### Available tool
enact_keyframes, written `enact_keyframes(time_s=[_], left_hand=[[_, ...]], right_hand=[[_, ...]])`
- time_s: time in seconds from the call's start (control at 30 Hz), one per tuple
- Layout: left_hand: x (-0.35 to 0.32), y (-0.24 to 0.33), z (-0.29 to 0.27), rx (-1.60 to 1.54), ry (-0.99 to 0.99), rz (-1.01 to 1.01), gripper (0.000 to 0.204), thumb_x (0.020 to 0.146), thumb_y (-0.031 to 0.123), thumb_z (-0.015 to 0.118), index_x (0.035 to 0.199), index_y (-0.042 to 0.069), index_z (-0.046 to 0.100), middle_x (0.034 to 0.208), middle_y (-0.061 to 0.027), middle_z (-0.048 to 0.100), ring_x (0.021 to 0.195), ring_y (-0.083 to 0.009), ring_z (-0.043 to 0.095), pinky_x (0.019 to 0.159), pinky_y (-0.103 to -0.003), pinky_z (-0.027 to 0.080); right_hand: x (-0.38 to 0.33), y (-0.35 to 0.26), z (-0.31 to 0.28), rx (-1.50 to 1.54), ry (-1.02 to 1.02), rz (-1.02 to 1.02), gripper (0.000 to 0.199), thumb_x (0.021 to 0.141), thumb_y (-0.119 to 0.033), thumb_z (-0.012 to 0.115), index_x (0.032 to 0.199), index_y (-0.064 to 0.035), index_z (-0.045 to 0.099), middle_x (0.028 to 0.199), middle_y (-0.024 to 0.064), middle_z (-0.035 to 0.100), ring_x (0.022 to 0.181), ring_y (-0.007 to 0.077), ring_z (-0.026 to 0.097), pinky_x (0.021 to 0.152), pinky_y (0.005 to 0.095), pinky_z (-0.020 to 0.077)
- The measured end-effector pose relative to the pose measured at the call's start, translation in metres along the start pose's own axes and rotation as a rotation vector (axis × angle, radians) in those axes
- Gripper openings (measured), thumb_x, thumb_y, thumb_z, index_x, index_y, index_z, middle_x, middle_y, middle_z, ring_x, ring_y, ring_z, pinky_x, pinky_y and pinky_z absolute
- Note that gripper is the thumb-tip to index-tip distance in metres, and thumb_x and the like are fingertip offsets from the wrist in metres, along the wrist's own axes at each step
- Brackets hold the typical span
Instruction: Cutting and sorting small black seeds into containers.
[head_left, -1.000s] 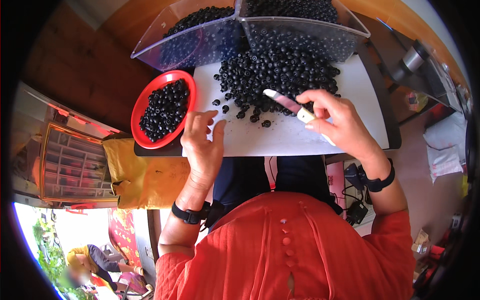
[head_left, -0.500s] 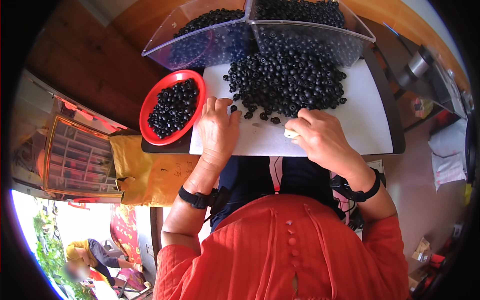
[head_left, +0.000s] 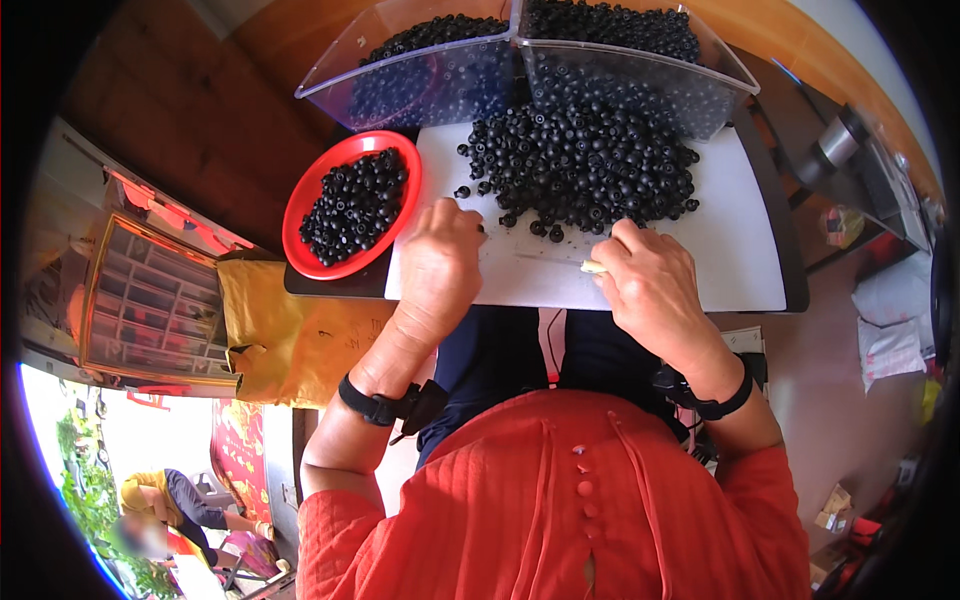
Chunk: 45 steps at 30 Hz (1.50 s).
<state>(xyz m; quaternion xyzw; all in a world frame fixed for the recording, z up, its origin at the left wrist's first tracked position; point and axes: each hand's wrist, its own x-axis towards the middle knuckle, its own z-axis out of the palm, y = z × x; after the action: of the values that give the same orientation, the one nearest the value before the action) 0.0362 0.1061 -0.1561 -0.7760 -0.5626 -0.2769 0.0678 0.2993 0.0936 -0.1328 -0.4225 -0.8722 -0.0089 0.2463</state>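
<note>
A heap of round black beads with holes [head_left: 585, 165] lies on the white board [head_left: 735, 230], a few loose ones along its near edge. My left hand [head_left: 440, 262] is closed at the board's left side, with the dark edge of one bead [head_left: 481, 229] showing at its fingertips. In my right hand [head_left: 652, 285], to the right, is a small knife by its pale handle [head_left: 593, 267]. Its thin blade points left, low over the board and hard to make out. A red plate [head_left: 296, 250] of similar beads stands left of my left hand.
Two clear plastic bins [head_left: 640, 58] of black beads stand behind the heap. A yellow bag [head_left: 290, 340] is left of the table, below the plate. At the right are a steel cup [head_left: 838, 138] and white bags [head_left: 890, 325]. Another person [head_left: 185, 510] sits far off, lower left.
My left hand has closed further and turned, so its bead is mostly hidden. My right hand has shifted slightly right with the knife. The whole view has moved a little.
</note>
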Motion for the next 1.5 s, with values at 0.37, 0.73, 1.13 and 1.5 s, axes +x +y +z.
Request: enact_keyframes(time_s=[0.37, 0.73, 1.13, 1.5], left_hand=[[-0.015, 0.005, -0.015, -1.525, -0.149, -0.560, 0.023, 0.100, 0.009, 0.067, 0.118, -0.005, 0.071, 0.086, -0.0051, 0.067, 0.073, -0.0118, 0.058, 0.060, -0.026, 0.046], [-0.019, 0.017, 0.008, -2.050, -0.183, -0.523, 0.026, 0.101, 0.013, 0.064, 0.122, -0.002, 0.068, 0.100, -0.0144, 0.069, 0.080, -0.0199, 0.063, 0.056, -0.029, 0.046], [-0.019, 0.028, 0.012, -2.103, -0.178, -0.583, 0.019, 0.104, 0.014, 0.060, 0.117, 0.003, 0.068, 0.096, -0.0147, 0.067, 0.076, -0.0212, 0.062, 0.055, -0.029, 0.046], [-0.020, 0.028, 0.016, -2.119, -0.189, -0.604, 0.021, 0.106, 0.014, 0.057, 0.119, 0.000, 0.065, 0.096, -0.0140, 0.067, 0.076, -0.0206, 0.064, 0.052, -0.030, 0.049]], right_hand=[[-0.007, 0.002, 0.003, 0.864, 0.160, 0.303, 0.015, 0.097, -0.012, 0.068, 0.105, 0.0014, 0.066, 0.083, 0.0049, 0.067, 0.074, 0.0120, 0.060, 0.068, 0.0291, 0.0475], [0.004, -0.019, 0.020, 0.931, 0.130, 0.374, 0.022, 0.102, -0.021, 0.070, 0.102, 0.0007, 0.071, 0.068, 0.0012, 0.059, 0.064, 0.0050, 0.050, 0.055, 0.0281, 0.0396], [0.004, -0.019, 0.022, 0.710, 0.159, 0.331, 0.024, 0.101, -0.025, 0.069, 0.095, -0.0023, 0.071, 0.062, 0.0087, 0.057, 0.053, 0.0147, 0.053, 0.053, 0.0332, 0.0427], [0.005, -0.018, 0.023, 0.682, 0.152, 0.299, 0.021, 0.100, -0.023, 0.070, 0.095, -0.0029, 0.070, 0.063, 0.0105, 0.060, 0.052, 0.0187, 0.056, 0.052, 0.0347, 0.0442]])
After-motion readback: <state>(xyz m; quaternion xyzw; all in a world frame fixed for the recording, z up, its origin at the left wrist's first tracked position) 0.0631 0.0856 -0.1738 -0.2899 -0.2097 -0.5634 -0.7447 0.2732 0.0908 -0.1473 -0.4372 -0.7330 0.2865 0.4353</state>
